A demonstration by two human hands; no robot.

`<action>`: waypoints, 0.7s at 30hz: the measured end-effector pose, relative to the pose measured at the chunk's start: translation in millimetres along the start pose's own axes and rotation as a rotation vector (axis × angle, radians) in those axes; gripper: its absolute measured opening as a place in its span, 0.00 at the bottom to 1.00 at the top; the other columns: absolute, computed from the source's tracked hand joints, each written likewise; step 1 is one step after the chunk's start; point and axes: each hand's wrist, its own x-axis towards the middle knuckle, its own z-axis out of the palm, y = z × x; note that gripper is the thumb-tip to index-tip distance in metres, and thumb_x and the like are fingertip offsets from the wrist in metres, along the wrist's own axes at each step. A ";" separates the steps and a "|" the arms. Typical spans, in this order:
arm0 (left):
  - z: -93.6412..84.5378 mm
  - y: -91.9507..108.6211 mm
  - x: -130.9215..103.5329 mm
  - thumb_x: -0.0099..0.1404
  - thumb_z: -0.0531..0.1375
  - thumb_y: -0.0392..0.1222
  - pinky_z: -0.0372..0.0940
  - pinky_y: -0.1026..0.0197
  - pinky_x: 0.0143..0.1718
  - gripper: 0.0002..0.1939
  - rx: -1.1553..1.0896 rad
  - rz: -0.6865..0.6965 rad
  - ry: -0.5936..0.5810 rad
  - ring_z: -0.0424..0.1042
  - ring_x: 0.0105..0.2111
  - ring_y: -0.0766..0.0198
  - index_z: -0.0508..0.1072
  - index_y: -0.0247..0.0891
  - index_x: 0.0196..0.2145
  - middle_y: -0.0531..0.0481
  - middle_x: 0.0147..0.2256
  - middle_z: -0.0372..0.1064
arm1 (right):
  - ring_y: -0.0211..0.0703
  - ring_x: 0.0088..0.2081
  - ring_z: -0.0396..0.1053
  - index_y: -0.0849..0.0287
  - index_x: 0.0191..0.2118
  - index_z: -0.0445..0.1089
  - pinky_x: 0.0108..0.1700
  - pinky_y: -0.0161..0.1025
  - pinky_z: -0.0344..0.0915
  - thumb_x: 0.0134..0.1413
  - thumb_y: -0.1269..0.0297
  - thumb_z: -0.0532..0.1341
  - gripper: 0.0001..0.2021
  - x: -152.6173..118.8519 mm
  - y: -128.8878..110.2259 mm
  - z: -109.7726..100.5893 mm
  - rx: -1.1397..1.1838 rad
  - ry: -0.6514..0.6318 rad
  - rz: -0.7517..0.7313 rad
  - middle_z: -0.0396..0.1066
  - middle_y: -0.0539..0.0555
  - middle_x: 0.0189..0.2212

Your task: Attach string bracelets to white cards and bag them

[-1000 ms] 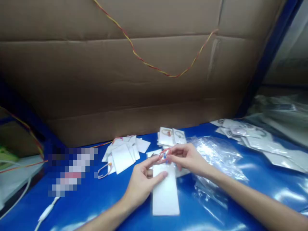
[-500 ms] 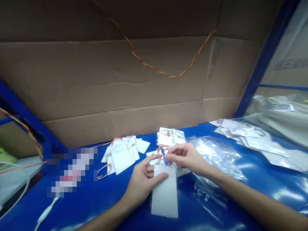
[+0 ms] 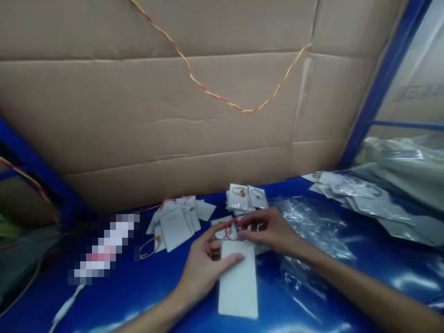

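My left hand [image 3: 204, 262] grips a white card [image 3: 238, 289], thumb pressed flat on its front; its fingers behind are partly hidden. Just above the card's upper edge is a small red cord bracelet [image 3: 229, 231], pinched between the fingertips of my right hand [image 3: 272, 232]. The tip of my left index finger reaches the bracelet's left side. Whether the card sits inside a clear sleeve, I cannot make out. Behind the hands lie packed cards [image 3: 239, 196] with bracelets showing through their clear bags.
A heap of white cards [image 3: 176, 226] lies left, with a pale loop [image 3: 148, 249] beside it. Clear plastic bags [image 3: 312, 226] spread right of my hands. More bagged cards [image 3: 371, 199] are stacked far right. Cardboard [image 3: 173, 120] walls the back of the blue table [image 3: 166, 282].
The red bracelet and my right fingertips have come down slightly toward the top of the card. My left hand keeps its hold on the card. The picture's brightness has shifted.
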 end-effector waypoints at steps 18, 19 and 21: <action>0.5 -5.0 1.0 0.56 0.71 0.44 0.71 0.64 0.36 0.36 0.053 0.066 -0.012 0.79 0.35 0.59 0.62 0.35 0.58 0.44 0.37 0.78 | 0.24 0.26 0.62 0.56 0.46 0.78 0.28 0.24 0.53 0.50 0.47 0.66 0.22 -5.2 -5.2 -0.2 -0.027 -0.061 -0.093 0.77 0.51 0.31; 0.4 -5.2 1.1 0.57 0.71 0.44 0.71 0.64 0.36 0.35 0.057 0.073 -0.008 0.79 0.35 0.59 0.62 0.35 0.58 0.44 0.37 0.78 | 0.24 0.25 0.60 0.56 0.44 0.79 0.27 0.25 0.52 0.51 0.46 0.65 0.21 -5.9 -6.6 -0.4 -0.051 -0.064 -0.102 0.76 0.51 0.30; 0.4 -5.0 1.0 0.57 0.71 0.44 0.71 0.65 0.36 0.36 0.060 0.084 0.005 0.79 0.35 0.60 0.61 0.36 0.58 0.44 0.38 0.78 | 0.25 0.26 0.60 0.57 0.40 0.80 0.27 0.26 0.51 0.53 0.45 0.63 0.21 -6.9 -9.2 -0.7 -0.079 -0.080 -0.123 0.76 0.51 0.30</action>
